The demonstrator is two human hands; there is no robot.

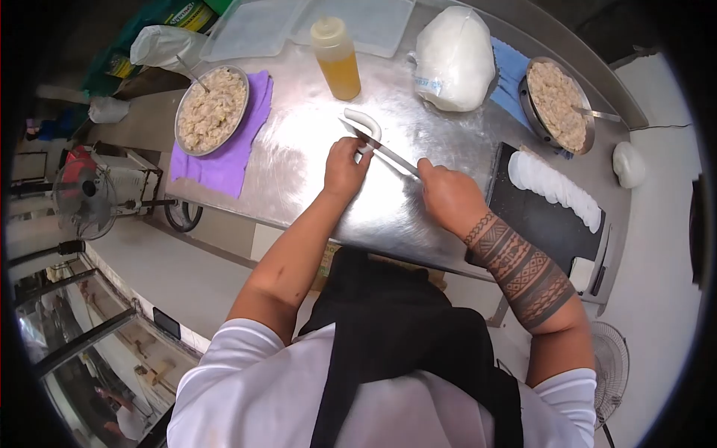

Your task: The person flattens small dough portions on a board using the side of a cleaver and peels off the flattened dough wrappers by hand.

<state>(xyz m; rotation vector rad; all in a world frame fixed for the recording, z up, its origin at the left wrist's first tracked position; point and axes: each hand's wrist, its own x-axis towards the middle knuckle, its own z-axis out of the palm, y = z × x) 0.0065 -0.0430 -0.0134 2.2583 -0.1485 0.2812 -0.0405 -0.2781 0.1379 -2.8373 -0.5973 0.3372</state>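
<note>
A white, curved roll of dough (366, 119) lies on the steel table, bent like a hook at its far end. My left hand (346, 167) is closed at its near end, with the fingers hiding part of the dough. My right hand (452, 196) grips a knife (397, 160) by its handle, which the fist covers. The blade slants up to the left across the dough, close to my left fingertips. Beyond the dough stands a squeeze bottle (336, 63) of yellow liquid.
A bowl of filling (213, 110) rests on a purple cloth (250, 123) at left; another filling bowl (555, 104) is at right. Overlapping white dough rounds (553, 187) lie on a black board (515, 201). A large wrapped white dough mass (454, 58) and plastic trays (250, 30) stand behind.
</note>
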